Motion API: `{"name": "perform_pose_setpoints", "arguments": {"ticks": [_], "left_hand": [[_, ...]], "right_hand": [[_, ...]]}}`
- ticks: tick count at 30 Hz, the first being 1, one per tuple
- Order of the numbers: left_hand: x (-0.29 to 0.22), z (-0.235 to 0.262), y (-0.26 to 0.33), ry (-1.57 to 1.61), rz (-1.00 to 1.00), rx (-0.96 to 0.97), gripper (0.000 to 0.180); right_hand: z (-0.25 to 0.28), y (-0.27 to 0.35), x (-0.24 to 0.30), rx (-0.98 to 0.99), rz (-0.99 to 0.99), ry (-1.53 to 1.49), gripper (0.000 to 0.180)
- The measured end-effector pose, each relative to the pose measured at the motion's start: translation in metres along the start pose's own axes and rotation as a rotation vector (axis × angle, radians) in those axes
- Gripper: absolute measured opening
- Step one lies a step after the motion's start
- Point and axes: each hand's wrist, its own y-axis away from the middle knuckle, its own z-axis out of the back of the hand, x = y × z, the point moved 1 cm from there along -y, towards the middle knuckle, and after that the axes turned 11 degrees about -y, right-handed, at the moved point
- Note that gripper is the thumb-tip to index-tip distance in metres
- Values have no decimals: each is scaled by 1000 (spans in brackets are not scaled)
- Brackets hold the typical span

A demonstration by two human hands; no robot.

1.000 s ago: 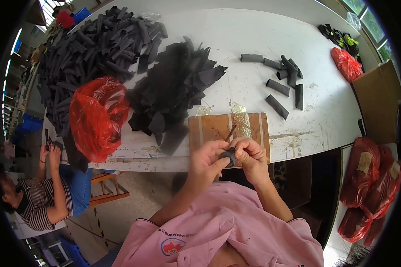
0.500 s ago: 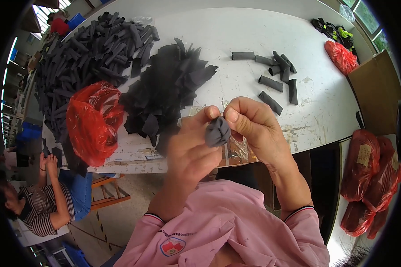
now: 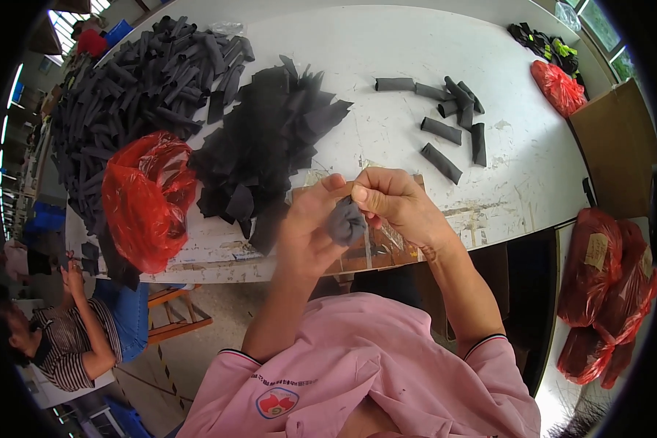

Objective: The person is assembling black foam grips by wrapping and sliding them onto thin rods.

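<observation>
Matt cloth-like bundle (image 3: 348,225), glossy bag (image 3: 150,208)

The wearer has on a pale pink short-sleeved shirt (image 3: 416,350), loose and creased, spreading widely around 6 o'clock. The left sleeve (image 3: 223,387), toward 7 o'clock, ends in a narrow trim of dark and white; the right sleeve (image 3: 493,376), between 4 and 5 o'clock, has thin dark, white and red stripes at its hem. Between 6 and 7 o'clock sits a chest emblem (image 3: 277,402), a rounded badge with a blue outline and a red, petal-like shape, beneath a line of small dark lettering (image 3: 285,381). A few tiny dark specks mark the pink cloth. The left hand (image 3: 304,233) and right hand (image 3: 401,208) are bare.
</observation>
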Motion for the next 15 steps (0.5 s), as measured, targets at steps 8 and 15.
{"name": "perform_pose_setpoints", "arguments": {"ticks": [8, 15], "left_hand": [[30, 52, 5, -267, 49, -184, 36], [3, 13, -4, -1572, -644, -127, 20]], "right_hand": [[35, -4, -59, -19, -108, -251, 24], [30, 3, -37, -133, 25, 179, 37]]}}
